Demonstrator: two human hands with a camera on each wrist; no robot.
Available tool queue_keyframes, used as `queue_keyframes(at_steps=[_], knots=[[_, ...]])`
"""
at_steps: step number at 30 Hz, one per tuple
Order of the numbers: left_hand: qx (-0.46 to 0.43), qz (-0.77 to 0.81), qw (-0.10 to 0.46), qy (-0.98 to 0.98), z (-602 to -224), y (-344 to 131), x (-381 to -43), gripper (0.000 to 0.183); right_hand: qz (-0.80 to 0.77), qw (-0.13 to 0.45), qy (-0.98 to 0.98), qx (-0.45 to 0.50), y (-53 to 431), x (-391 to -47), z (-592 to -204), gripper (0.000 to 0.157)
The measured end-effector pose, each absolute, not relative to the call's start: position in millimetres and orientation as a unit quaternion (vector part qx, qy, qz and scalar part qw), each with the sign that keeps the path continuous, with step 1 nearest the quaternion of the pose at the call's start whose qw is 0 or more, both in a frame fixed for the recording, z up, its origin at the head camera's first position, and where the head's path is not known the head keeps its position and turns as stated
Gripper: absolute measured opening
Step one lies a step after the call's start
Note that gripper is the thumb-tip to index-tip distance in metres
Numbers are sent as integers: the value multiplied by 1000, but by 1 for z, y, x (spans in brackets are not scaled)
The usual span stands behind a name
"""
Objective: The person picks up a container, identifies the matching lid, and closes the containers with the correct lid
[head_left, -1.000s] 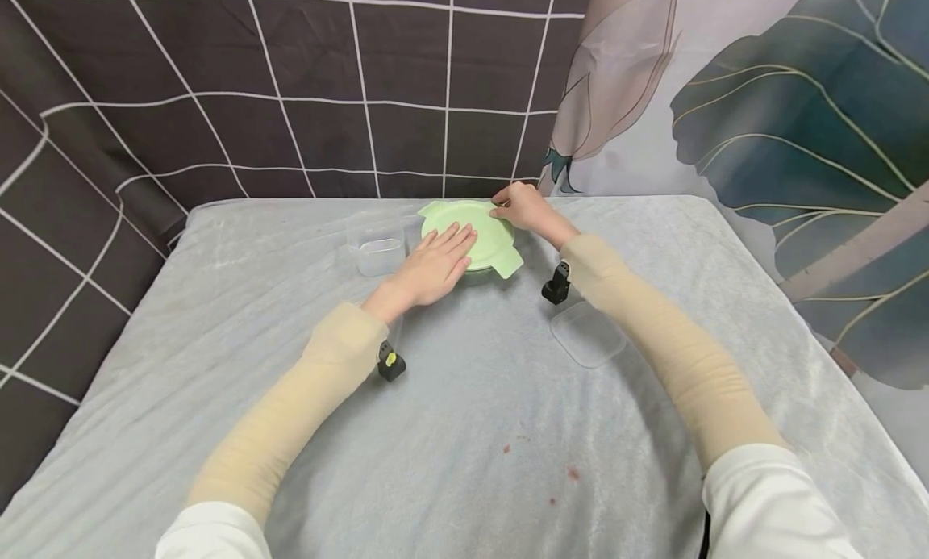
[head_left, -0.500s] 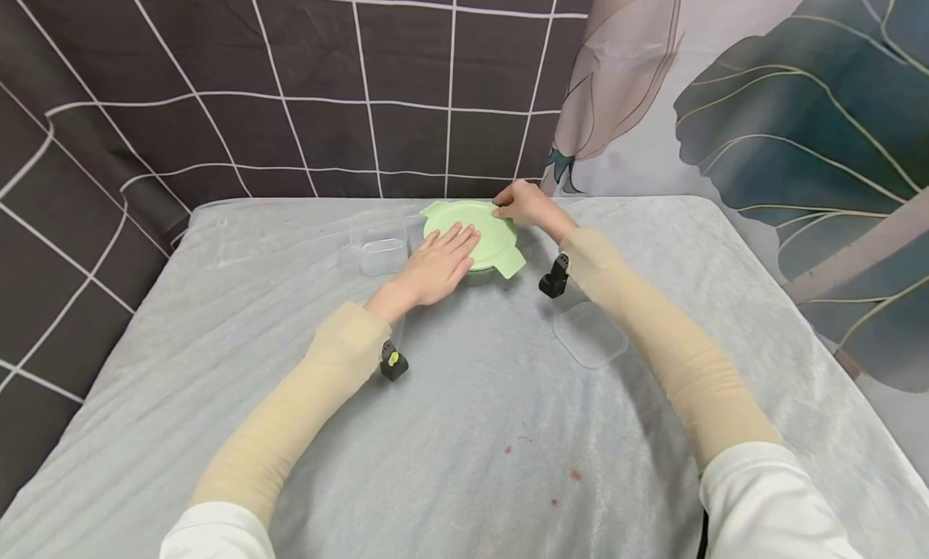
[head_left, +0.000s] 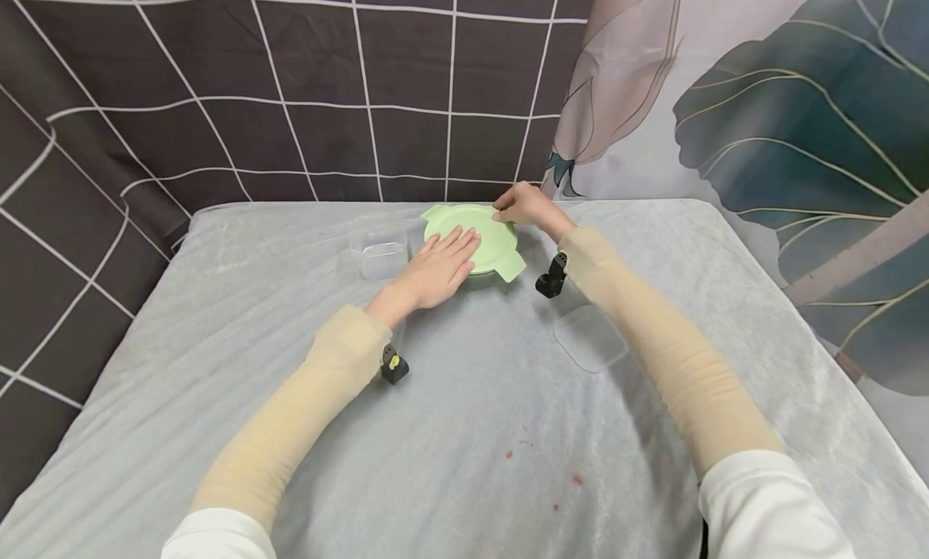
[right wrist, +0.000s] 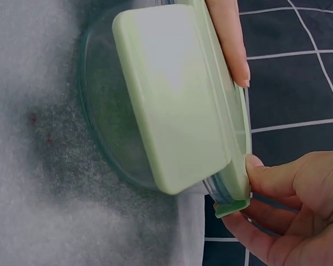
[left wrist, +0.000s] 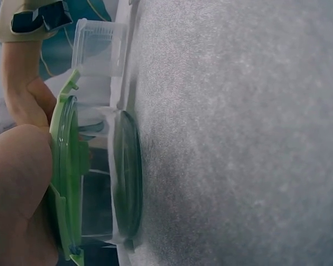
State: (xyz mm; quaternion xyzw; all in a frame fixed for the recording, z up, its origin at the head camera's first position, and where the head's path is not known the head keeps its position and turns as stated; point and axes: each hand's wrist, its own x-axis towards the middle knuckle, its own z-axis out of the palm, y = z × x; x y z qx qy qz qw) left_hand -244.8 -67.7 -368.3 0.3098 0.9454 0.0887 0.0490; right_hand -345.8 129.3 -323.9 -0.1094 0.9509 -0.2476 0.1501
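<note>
Round glass food container (right wrist: 102, 111) with a light green snap-on lid (head_left: 499, 240), sitting just above the center of the frame in the head view, close to the table's far edge. Nearest, two white sleeves (head_left: 218, 533) enter from the lower left and lower right corners, with beige arm covers (head_left: 264, 438) reaching up from them. Between the arms lies a gray velvety cloth (head_left: 450, 462), with a few small reddish spots (head_left: 576, 479) at lower center-right. Each wrist carries a small black camera (head_left: 394, 369). A clear flat panel with rounded corners (head_left: 589, 338) lies right of center, partly behind the right arm. Farther up, a clear rectangular plastic container (head_left: 382, 256) stands left of center, beside the glass one. The left hand (head_left: 433, 270) lies palm down on the green lid, fingers straight and slightly spread. At the lid's upper right edge, the right hand (head_left: 526, 205) pinches the rim; the right wrist view shows its thumb on top and fingers below. Behind the table, a dark curtain with a white grid (head_left: 305, 83) fills the upper left, and a pale curtain printed with large leaves (head_left: 835, 139) the upper right.
</note>
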Motion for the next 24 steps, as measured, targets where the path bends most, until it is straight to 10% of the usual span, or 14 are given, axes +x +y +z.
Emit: queue_keyframes(at_steps=[24], knots=[[320, 88, 55, 942, -370, -70, -246, 54, -265, 166, 948, -58, 127, -342, -326, 36]])
